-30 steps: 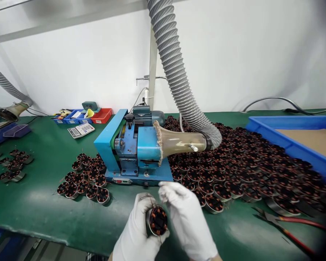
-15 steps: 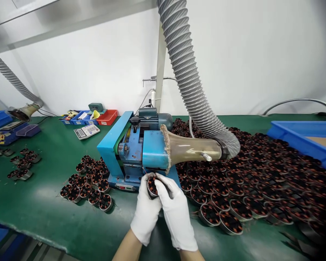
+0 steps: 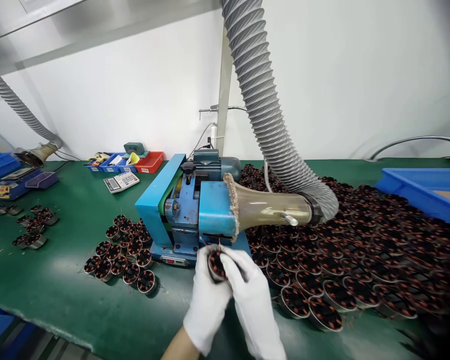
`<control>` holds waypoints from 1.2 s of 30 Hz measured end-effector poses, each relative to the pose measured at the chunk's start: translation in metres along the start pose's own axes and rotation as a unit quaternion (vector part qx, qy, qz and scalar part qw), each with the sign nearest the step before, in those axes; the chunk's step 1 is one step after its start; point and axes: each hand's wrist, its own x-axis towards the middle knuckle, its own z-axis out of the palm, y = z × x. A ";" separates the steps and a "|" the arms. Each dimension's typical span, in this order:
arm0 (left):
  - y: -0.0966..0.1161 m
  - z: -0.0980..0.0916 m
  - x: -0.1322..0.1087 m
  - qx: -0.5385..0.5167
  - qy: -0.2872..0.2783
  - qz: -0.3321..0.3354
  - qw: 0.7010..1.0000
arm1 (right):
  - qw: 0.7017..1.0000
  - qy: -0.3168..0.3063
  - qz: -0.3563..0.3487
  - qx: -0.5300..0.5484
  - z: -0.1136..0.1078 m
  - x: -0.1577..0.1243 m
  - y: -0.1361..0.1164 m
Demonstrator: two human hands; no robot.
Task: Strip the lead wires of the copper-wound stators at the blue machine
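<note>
Both hands wear white gloves and meet on one motor stator [image 3: 216,265], a round metal ring with copper windings and a black inside. My left hand [image 3: 207,300] wraps its left side, and my right hand [image 3: 247,290] grips it from the right with thumb and fingers. Thin wire ends stick up from the stator's far side. Just beyond them stands a blue belt-driven machine [image 3: 180,215], its slotted blue cover [image 3: 216,207] facing the hands. The stator is in front of that slot, slightly below it; the fingers partly hide it.
A clear funnel [image 3: 270,206] joins the machine to a grey ribbed hose [image 3: 262,100]. Many stators [image 3: 324,312] crowd the right of the green table [image 3: 60,295]; a smaller group [image 3: 131,274] stands left. A calculator [image 3: 121,182], small bins [image 3: 150,162] and a blue tray [image 3: 420,185] lie farther back.
Both hands have drawn the stator slightly down and back from the machine, and its wire ends now show. The whole view has shifted a little.
</note>
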 end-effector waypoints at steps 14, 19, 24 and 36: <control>0.040 -0.049 -0.050 0.094 -0.148 -0.040 0.984 | 0.979 -0.010 0.125 0.161 -0.034 -0.042 -0.026; 0.035 -0.056 -0.059 -0.032 -0.152 -0.072 0.985 | 0.987 -0.130 0.086 0.040 -0.037 -0.049 -0.036; 0.040 -0.063 -0.067 0.035 -0.197 -0.056 0.978 | 0.992 -0.051 -0.043 -0.102 -0.036 -0.062 -0.045; 0.024 -0.049 -0.072 0.024 -0.109 -0.013 0.994 | 0.976 -0.053 0.139 0.161 -0.033 -0.049 -0.045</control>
